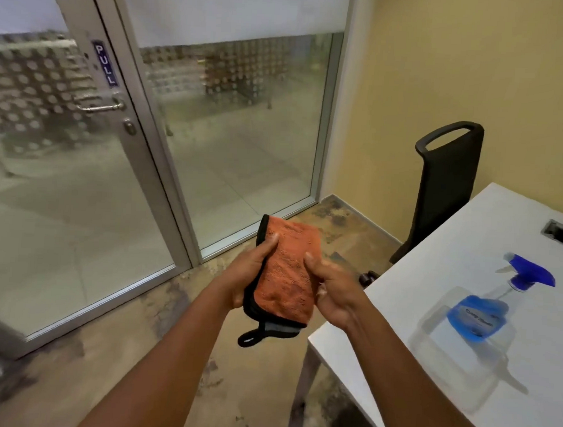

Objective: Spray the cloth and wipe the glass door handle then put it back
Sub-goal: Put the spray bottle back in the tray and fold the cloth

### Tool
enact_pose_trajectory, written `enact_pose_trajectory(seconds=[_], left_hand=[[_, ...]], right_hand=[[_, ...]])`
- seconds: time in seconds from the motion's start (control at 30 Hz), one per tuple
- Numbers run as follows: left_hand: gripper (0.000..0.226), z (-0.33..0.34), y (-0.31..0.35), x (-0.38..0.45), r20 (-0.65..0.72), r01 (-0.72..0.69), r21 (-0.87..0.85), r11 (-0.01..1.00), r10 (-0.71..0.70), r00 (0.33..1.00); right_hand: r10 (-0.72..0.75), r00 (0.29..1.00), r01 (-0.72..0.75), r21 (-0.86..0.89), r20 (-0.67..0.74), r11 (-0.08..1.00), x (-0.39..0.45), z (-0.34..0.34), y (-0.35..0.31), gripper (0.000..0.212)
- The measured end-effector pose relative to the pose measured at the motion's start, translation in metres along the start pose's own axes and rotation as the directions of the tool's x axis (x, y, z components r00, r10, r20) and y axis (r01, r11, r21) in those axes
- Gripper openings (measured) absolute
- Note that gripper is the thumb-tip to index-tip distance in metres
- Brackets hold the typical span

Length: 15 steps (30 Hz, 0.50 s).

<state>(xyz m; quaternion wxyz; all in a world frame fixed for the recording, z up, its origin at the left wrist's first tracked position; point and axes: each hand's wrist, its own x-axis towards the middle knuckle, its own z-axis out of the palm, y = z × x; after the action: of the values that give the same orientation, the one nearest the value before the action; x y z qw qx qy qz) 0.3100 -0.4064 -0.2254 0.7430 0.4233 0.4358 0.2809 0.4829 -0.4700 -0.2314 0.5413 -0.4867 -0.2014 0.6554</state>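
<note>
While both hands clasp the folded orange microfibre cloth left of the white table, nothing touches the handle.
Left hand and right hand hold it loosely; its black loop could snag on the silver lever door handle, well beyond.

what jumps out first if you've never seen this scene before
The orange cloth at centre frame, folded and gripped between the left hand and right hand, grabs the eye first. Next comes the blue spray bottle standing on the white table at right, then the metal door handle under a PULL sign on the glass door at left.
</note>
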Motion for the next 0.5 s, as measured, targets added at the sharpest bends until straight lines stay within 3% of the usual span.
enact_pose_trajectory(seconds=[0.2, 0.5], left_hand=[[0.054, -0.062, 0.009, -0.038, -0.079, -0.035, -0.056, 0.998, 0.03, 0.996], [0.049, -0.148, 0.037, -0.071, -0.261, -0.139, 0.047, 0.989, 0.146, 0.954]], right_hand=[[-0.033, 0.994, 0.035, -0.013, 0.103, 0.999, 0.008, 0.068, 0.025, 0.054], [-0.031, 0.976, 0.023, 0.038, 0.217, 0.999, 0.027, 0.17, 0.057, 0.037]])
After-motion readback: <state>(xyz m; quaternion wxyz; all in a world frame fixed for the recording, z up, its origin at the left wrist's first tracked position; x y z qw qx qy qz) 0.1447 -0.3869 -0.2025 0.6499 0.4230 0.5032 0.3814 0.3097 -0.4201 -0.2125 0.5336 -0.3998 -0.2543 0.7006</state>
